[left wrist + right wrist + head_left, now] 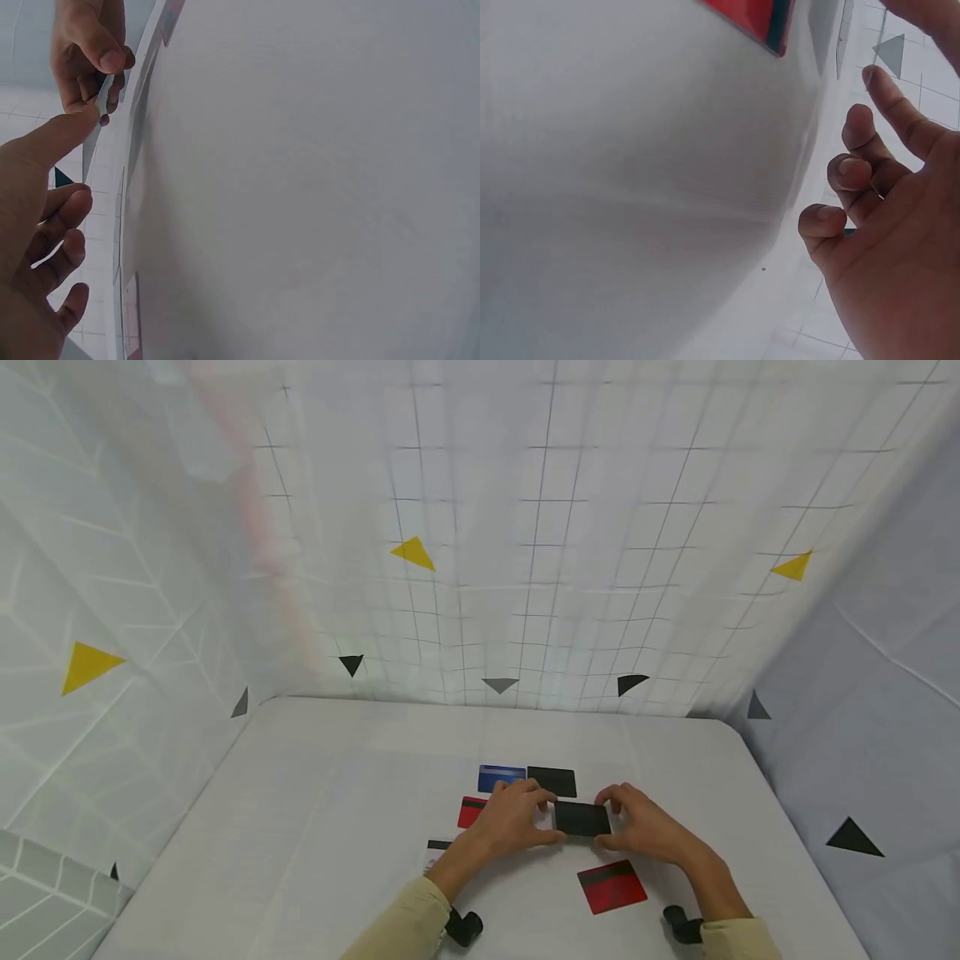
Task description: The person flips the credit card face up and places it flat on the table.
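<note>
A black card point(582, 820) is held between both hands, above the white table point(337, 827). My left hand point(510, 818) pinches its left end, thumb at the near corner and forefinger at the far one. The right hand point(648, 827) grips the opposite end in the same way. In the left wrist view the card point(91, 146) shows nearly edge-on, pale on the side seen there, with the other fingers of the left hand point(37, 210) loosely bent. The right wrist view shows the right hand point(900, 195) with curled fingers; the card lies outside that picture.
Beyond the hands lie a blue card point(500, 775) and another black card point(552, 782), side by side. A red card point(470, 811) and a white card point(437, 853) are partly hidden by the left arm. Another red card point(611, 887) lies nearer, between the arms.
</note>
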Tool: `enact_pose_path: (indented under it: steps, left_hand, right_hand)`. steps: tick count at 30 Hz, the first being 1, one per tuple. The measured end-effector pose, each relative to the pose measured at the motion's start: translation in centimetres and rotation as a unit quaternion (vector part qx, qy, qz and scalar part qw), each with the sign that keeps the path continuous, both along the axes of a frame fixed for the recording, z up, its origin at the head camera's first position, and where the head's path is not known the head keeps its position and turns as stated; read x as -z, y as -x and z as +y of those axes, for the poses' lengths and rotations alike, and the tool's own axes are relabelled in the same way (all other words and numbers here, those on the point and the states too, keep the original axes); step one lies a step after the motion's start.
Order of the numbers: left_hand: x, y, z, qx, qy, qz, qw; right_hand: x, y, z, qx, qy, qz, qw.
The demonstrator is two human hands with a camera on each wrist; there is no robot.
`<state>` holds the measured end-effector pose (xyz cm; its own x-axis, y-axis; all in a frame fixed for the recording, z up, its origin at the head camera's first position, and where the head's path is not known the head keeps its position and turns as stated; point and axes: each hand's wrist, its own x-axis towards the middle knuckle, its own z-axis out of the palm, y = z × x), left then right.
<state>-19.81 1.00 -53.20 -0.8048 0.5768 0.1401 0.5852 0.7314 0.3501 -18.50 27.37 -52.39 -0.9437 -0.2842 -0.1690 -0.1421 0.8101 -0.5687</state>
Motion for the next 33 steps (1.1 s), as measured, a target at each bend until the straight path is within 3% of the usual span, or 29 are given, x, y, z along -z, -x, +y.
enact_pose_path:
  steps: [11, 19, 33]
  left_hand:
    - [0.2, 0.1, -0.5, 0.007, -0.021, -0.012, 0.9997]
    - [0.1, 0.0, -0.7, 0.016, -0.038, -0.030, 0.9987]
    - [0.3, 0.1, -0.2, 0.027, -0.037, -0.038, 0.9982]
  right_hand:
    - [-0.7, -0.3, 0.0, -0.001, 0.057, 0.013, 0.998]
    - [-1.1, -0.6, -0.1, -0.025, 0.130, 0.047, 0.990]
    - [-1.4, -0.9, -0.8, -0.032, 0.165, 0.059, 0.984]
